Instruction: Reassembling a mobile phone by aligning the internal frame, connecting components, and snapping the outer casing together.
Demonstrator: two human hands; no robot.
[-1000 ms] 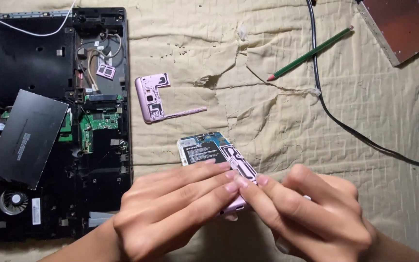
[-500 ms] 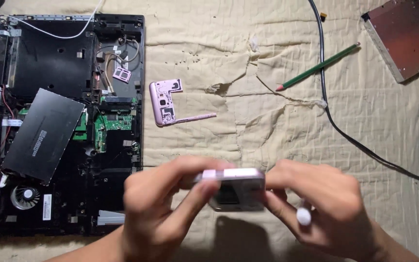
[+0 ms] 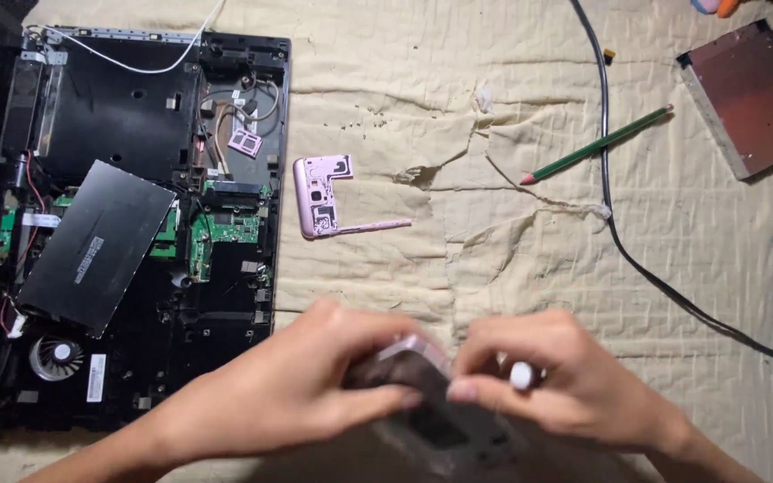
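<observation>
Nearest the camera, the blurred pink smartphone body [image 3: 431, 402] lies with its long axis running from upper left to lower right, gripped by both hands. The left hand [image 3: 288, 394] closes around its left side; the right hand [image 3: 565, 385] pinches its top edge, also holding a small white tool [image 3: 521, 376]. Farther off lie a pink L-shaped phone frame piece [image 3: 324, 197], an opened black laptop chassis [image 3: 127, 215] and a green pencil [image 3: 597, 145] on the cream cloth [image 3: 494, 250].

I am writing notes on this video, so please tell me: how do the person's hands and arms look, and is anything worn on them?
Both the left hand and the right hand are bare, with no gloves, and no rings or watch show. The forearms are uncovered as far as the picture's lower edge, so no sleeve appears. The fingernails are short and plain.
</observation>
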